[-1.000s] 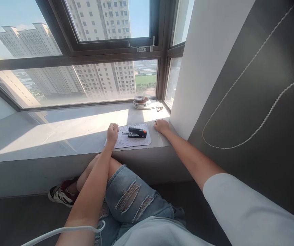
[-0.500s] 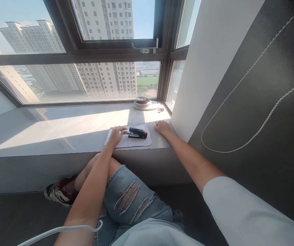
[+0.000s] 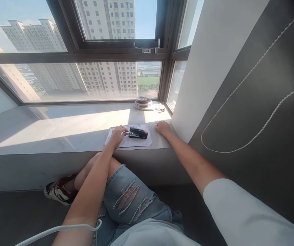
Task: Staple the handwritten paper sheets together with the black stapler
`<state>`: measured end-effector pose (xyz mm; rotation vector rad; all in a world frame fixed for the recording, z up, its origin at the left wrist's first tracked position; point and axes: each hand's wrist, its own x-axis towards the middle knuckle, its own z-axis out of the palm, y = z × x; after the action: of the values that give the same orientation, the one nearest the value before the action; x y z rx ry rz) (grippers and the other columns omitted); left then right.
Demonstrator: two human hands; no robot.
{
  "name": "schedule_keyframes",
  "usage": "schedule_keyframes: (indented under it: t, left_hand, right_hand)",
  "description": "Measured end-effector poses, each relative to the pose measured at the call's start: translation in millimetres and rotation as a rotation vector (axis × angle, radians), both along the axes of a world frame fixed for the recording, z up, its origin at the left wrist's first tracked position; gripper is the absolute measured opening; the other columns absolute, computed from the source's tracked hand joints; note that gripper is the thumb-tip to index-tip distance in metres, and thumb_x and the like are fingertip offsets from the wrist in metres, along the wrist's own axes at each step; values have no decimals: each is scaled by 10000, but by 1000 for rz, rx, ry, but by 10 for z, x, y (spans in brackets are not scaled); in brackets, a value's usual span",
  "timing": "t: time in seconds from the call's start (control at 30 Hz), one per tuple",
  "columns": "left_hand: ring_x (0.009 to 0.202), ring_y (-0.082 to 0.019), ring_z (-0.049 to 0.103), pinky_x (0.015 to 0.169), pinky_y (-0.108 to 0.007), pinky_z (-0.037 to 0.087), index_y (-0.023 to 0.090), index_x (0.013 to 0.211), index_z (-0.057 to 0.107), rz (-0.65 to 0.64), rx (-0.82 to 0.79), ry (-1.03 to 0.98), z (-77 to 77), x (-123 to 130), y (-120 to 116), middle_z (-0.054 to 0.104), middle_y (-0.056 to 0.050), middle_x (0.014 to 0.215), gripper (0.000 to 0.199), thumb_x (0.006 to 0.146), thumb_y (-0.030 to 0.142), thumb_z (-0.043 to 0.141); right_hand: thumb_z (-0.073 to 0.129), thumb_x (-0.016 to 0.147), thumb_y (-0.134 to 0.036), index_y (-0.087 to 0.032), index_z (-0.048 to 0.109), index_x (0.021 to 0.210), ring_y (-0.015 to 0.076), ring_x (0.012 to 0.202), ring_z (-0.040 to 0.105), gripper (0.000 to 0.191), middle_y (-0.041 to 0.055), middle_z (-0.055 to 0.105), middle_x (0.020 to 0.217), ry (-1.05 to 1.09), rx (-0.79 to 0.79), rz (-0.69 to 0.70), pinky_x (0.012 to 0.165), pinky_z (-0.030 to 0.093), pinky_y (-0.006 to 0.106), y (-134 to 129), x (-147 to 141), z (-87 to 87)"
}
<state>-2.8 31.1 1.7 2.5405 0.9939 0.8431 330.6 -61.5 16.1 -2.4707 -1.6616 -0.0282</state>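
Note:
A black stapler (image 3: 138,133) with an orange-red spot at its right end lies on written sheets of paper (image 3: 134,144) on the windowsill. My left hand (image 3: 119,135) rests over the paper's left part, its fingers and thumb closed on the stapler's left end. To the right of the paper, my right hand (image 3: 163,128) lies on the sill with its fingers curled in. Something small and pale shows at its fingertips, too small to make out.
A stack of round plates (image 3: 143,103) stands by the window corner, with a small reddish thing (image 3: 161,110) beside it. A beaded blind cord (image 3: 241,150) hangs in a loop at right. A white cable (image 3: 59,229) crosses my left forearm.
My left fingers have shifted slightly at the stapler's left end. The right hand stays in its place on the sill. The whole view has moved a little.

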Motion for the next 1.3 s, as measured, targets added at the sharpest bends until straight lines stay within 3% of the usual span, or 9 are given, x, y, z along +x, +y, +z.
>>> schedule_keyframes:
  t: [0.3, 0.47, 0.6, 0.73, 0.83, 0.9, 1.0, 1.13, 1.3]
  left_hand:
    - [1150, -367, 674, 1033, -517, 527, 258, 1005, 871, 59, -13, -37, -13, -48, 19, 727, -100, 1108, 106, 924, 214, 821]
    - [948, -323, 764, 964, -476, 602, 192, 1075, 836, 118, -201, -216, 22, -174, 42, 805, -83, 950, 273, 811, 240, 889]
    - [961, -348, 798, 949, -481, 629, 175, 1024, 805, 93, -324, -331, 32, -232, 31, 822, -97, 917, 334, 750, 328, 917]
    - [954, -357, 811, 965, -496, 635, 175, 978, 793, 108, -407, -373, 19, -209, 18, 826, -101, 897, 322, 706, 297, 915]
    - [962, -365, 816, 951, -493, 645, 179, 966, 799, 118, -450, -407, 0, -200, 23, 831, -96, 904, 318, 691, 287, 918]
    - [977, -376, 816, 940, -493, 648, 180, 960, 802, 118, -469, -430, -14, -202, 27, 832, -97, 906, 315, 693, 298, 920]
    - [998, -392, 812, 934, -498, 646, 179, 965, 807, 108, -492, -443, -34, -184, 27, 833, -108, 915, 338, 685, 313, 939]
    - [984, -389, 813, 916, -491, 648, 171, 1019, 810, 35, -588, -482, -50, -74, 1, 828, -102, 880, 441, 627, 281, 980]
    - [1001, -363, 804, 909, -441, 627, 149, 1115, 788, -74, -819, -604, -33, 72, -53, 827, -113, 878, 628, 527, 170, 1006]
  right_hand:
    - [519, 1051, -249, -155, 813, 1048, 265, 1016, 726, 308, 161, 780, 1054, 32, 29, -14, 840, 483, 287, 13, 14, -8]
    - [553, 1003, -221, -154, 787, 910, 274, 934, 704, 260, 155, 756, 949, 79, 82, -9, 796, 460, 312, 49, 40, -71]
    - [559, 967, -197, -166, 705, 747, 289, 872, 668, 265, 146, 708, 828, 148, 158, 33, 773, 443, 338, 37, 57, -93]
    - [424, 1056, -286, -175, 687, 807, 297, 930, 656, 379, 138, 711, 881, 248, 290, 159, 828, 465, 363, -65, -24, -12]
    - [296, 1119, -414, -193, 715, 988, 261, 1001, 676, 491, 110, 747, 1047, 367, 333, 361, 870, 502, 344, -132, -225, 44]
    - [425, 1081, -531, -217, 714, 1114, 241, 1028, 686, 428, 81, 754, 1153, 441, 305, 514, 870, 520, 323, -139, -413, 30]
    - [735, 872, -598, -218, 697, 1099, 252, 965, 675, 444, 65, 751, 1081, 516, 260, 662, 845, 515, 336, -92, -677, -61]
    - [695, 875, -580, -216, 646, 999, 242, 882, 614, 388, 41, 693, 944, 578, 287, 690, 829, 483, 360, 17, -842, -164]
    - [705, 852, -549, -229, 628, 988, 236, 893, 587, 356, 28, 676, 936, 609, 272, 691, 836, 482, 355, 122, -861, -180]
